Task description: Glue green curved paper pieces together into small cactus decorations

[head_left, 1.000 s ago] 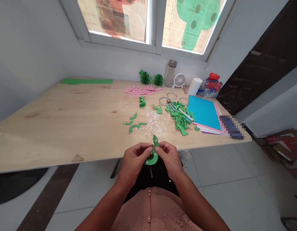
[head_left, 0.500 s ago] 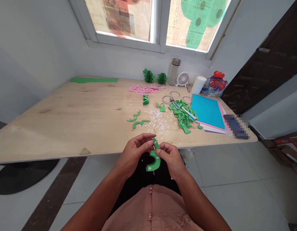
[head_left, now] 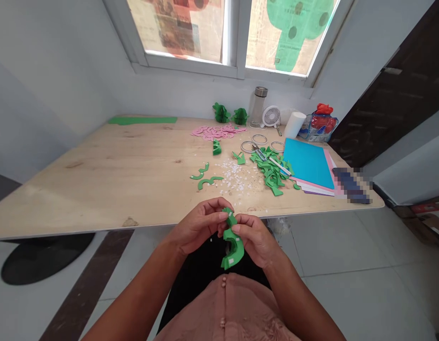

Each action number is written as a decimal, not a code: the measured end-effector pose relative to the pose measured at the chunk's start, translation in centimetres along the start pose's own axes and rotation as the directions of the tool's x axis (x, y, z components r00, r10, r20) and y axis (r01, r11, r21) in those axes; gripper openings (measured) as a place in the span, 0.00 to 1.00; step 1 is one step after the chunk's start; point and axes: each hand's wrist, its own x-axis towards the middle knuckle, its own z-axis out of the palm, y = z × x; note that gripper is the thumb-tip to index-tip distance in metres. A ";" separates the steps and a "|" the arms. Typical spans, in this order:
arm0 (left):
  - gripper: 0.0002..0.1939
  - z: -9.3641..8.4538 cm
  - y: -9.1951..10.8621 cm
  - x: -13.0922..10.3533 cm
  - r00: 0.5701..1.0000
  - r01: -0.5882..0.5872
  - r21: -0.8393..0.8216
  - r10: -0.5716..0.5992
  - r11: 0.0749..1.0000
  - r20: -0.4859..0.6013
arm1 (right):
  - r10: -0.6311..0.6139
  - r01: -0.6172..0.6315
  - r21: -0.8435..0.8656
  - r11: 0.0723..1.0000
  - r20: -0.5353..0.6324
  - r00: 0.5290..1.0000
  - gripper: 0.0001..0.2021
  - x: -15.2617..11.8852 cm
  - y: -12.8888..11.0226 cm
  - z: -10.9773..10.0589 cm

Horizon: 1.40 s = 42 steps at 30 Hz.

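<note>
Between both hands, just off the table's front edge, is a layered stack of curvy green paper cutouts (head_left: 237, 253) with small white squares on its top face. My left hand (head_left: 203, 222) pinches its upper end between thumb and fingers. My right hand (head_left: 254, 237) grips the stack around its middle, thumb on top. The lower curved part hangs free toward my lap. On the table beyond lie two loose wavy green paper pieces (head_left: 210, 181). White paper bits (head_left: 237, 177) are scattered beside them.
A heap of green paper scraps (head_left: 274, 177) holds snips (head_left: 259, 152) and a white stick. Behind are pink cutouts (head_left: 217, 132), green paper figures (head_left: 221, 112), a glass bottle (head_left: 257, 106) and a small fan (head_left: 271, 116). Blue paper (head_left: 308, 163) and a blurred phone (head_left: 350, 185) lie right.
The green stack has come slightly lower and nearer my body, its layers fanned a little more. Both hands keep their hold on it. The view has shifted slightly.
</note>
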 end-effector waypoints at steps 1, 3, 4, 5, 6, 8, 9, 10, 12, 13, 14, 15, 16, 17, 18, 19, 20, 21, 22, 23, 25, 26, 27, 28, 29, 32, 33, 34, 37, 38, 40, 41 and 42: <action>0.11 -0.1 -0.1 0.1 1.000 0.002 -0.008 -0.002 1.000 0.005 | 0.005 -0.005 0.006 1.000 -0.003 1.000 0.07 0.0 0.1 -0.1; 0.11 -0.2 -0.2 0.2 1.000 0.001 -0.013 -0.001 1.000 0.004 | 0.014 -0.014 0.014 1.000 -0.019 1.000 0.07 0.1 0.2 -0.2; 0.12 -0.3 -0.3 0.3 1.000 0.000 -0.012 0.000 1.000 -0.001 | 0.018 -0.017 0.016 1.000 -0.028 0.999 0.08 0.2 0.3 -0.3; 0.12 -0.3 -0.3 0.3 1.000 -0.001 -0.011 0.001 1.000 -0.008 | 0.021 -0.020 0.015 1.000 -0.035 0.999 0.08 0.2 0.3 -0.3; 0.13 -0.4 -0.3 0.4 1.000 0.000 -0.010 0.000 1.000 -0.015 | 0.022 -0.022 0.011 1.000 -0.036 0.999 0.08 0.3 0.2 -0.3; 0.13 -0.4 -0.1 0.6 1.000 0.009 -0.009 -0.010 1.000 -0.027 | 0.017 -0.017 -0.013 1.000 -0.032 0.999 0.09 0.5 0.1 -0.3; 0.13 -0.5 0.1 0.7 0.999 0.016 -0.010 -0.016 1.000 -0.029 | 0.010 -0.011 -0.031 0.999 -0.030 1.000 0.09 0.7 -0.1 -0.3; 0.12 -0.6 0.3 0.9 0.999 0.019 -0.011 -0.019 1.000 -0.028 | 0.002 -0.004 -0.053 0.999 -0.029 1.000 0.09 0.9 -0.3 -0.3; 0.10 -0.8 0.9 1.4 1.000 0.018 -0.006 -0.018 1.000 -0.017 | -0.017 0.014 -0.104 0.994 -0.036 0.999 0.10 1.5 -0.7 -0.4; 0.10 -1.0 1.2 1.8 1.000 0.012 -0.002 -0.012 1.000 -0.010 | -0.027 0.022 -0.135 0.991 -0.041 0.999 0.10 2.0 -1.0 -0.5; 0.10 -1.3 1.6 2.3 1.000 0.005 0.003 -0.005 1.000 -0.003 | -0.040 0.031 -0.168 0.985 -0.048 0.998 0.10 2.5 -1.3 -0.7; 0.10 -1.6 2.0 2.8 1.000 -0.003 0.009 0.003 1.000 0.004 | -0.057 0.044 -0.204 0.978 -0.058 0.997 0.11 3.2 -1.7 -0.9; 0.10 -2.0 2.4 3.3 1.000 -0.010 0.013 0.010 1.000 0.008 | -0.075 0.057 -0.243 0.968 -0.068 0.995 0.11 3.9 -2.0 -1.1; 0.10 -2.4 2.8 4.0 1.000 -0.016 0.016 0.016 1.000 0.008 | -0.103 0.076 -0.278 0.957 -0.084 0.991 0.11 4.7 -2.4 -1.3; 0.10 -2.8 3.2 4.6 1.000 -0.023 0.019 0.022 1.000 0.007 | -0.121 0.088 -0.307 0.948 -0.090 0.989 0.11 5.6 -2.8 -1.5; 0.09 -3.2 3.6 5.3 1.000 -0.029 0.021 0.028 0.999 0.003 | -0.132 0.094 -0.330 0.939 -0.096 0.987 0.12 6.5 -3.2 -1.7; 0.09 -3.7 4.0 5.9 0.999 -0.034 0.023 0.034 0.999 0.000 | -0.136 0.095 -0.348 0.933 -0.096 0.986 0.12 7.4 -3.6 -1.8; 0.09 -4.1 4.3 6.6 0.999 -0.041 0.024 0.041 0.999 -0.005 | -0.145 0.099 -0.364 0.926 -0.100 0.984 0.12 8.3 -3.9 -1.9; 0.09 -4.5 4.6 7.3 0.999 -0.049 0.025 0.049 0.998 -0.008 | -0.151 0.103 -0.371 0.923 -0.101 0.983 0.12 9.2 -4.2 -2.0; 0.09 -4.9 4.9 8.0 0.998 -0.056 0.025 0.056 0.998 -0.011 | -0.149 0.103 -0.374 0.922 -0.095 0.984 0.12 10.0 -4.5 -2.1; 0.10 -5.7 5.5 9.3 0.998 -0.066 0.024 0.066 0.998 -0.015 | -0.150 0.110 -0.377 0.920 -0.078 0.986 0.13 11.4 -4.9 -2.3; 0.09 -6.0 5.7 9.9 0.998 -0.068 0.024 0.069 0.997 -0.015 | -0.152 0.115 -0.378 0.919 -0.071 0.986 0.13 12.0 -5.1 -2.4; 0.09 -6.3 5.9 10.5 0.997 -0.071 0.024 0.071 0.997 -0.014 | -0.155 0.119 -0.381 0.917 -0.064 0.986 0.13 12.6 -5.2 -2.5; 0.09 -6.6 6.0 11.1 0.997 -0.073 0.023 0.074 0.997 -0.013 | -0.157 0.123 -0.386 0.914 -0.058 0.986 0.13 13.1 -5.3 -2.6; 0.09 -6.9 6.2 11.6 0.997 -0.076 0.021 0.077 0.997 -0.012 | -0.157 0.124 -0.392 0.911 -0.053 0.986 0.13 13.5 -5.4 -2.7; 0.11 -7.5 6.6 12.7 0.996 -0.088 0.005 0.088 0.996 -0.011 | -0.159 0.130 -0.420 0.898 -0.036 0.987 0.13 14.4 -5.9 -3.0; 0.11 -7.8 6.7 13.0 0.996 -0.091 -0.002 0.091 0.996 -0.012 | -0.164 0.134 -0.435 0.890 -0.032 0.986 0.13 14.7 -6.1 -3.1; 0.12 -8.0 6.7 13.2 0.995 -0.095 -0.009 0.095 0.995 -0.014 | -0.172 0.141 -0.453 0.880 -0.030 0.985 0.13 15.0 -6.3 -3.1; 0.12 -8.5 6.7 13.4 0.994 -0.106 -0.028 0.105 0.994 -0.029 | -0.235 0.167 -0.538 0.826 -0.060 0.970 0.13 16.1 -6.8 -2.9; 0.12 -8.6 6.7 13.5 0.994 -0.106 -0.035 0.105 0.994 -0.036 | -0.286 0.187 -0.575 0.796 -0.085 0.954 0.13 16.5 -6.9 -2.8; 0.12 -8.8 6.5 13.5 0.994 -0.102 -0.055 0.098 0.993 -0.055 | -0.441 0.253 -0.669 0.699 -0.126 0.889 0.10 17.2 -6.8 -2.7; 0.13 -8.8 6.4 13.5 0.993 -0.097 -0.067 0.093 0.993 -0.067 | -0.531 0.291 -0.723 0.626 -0.122 0.839 0.08 17.5 -6.7 -2.7; 0.13 -8.8 6.3 13.5 0.993 -0.094 -0.078 0.088 0.993 -0.077 | -0.615 0.330 -0.774 0.540 -0.096 0.782 0.07 17.7 -6.5 -2.6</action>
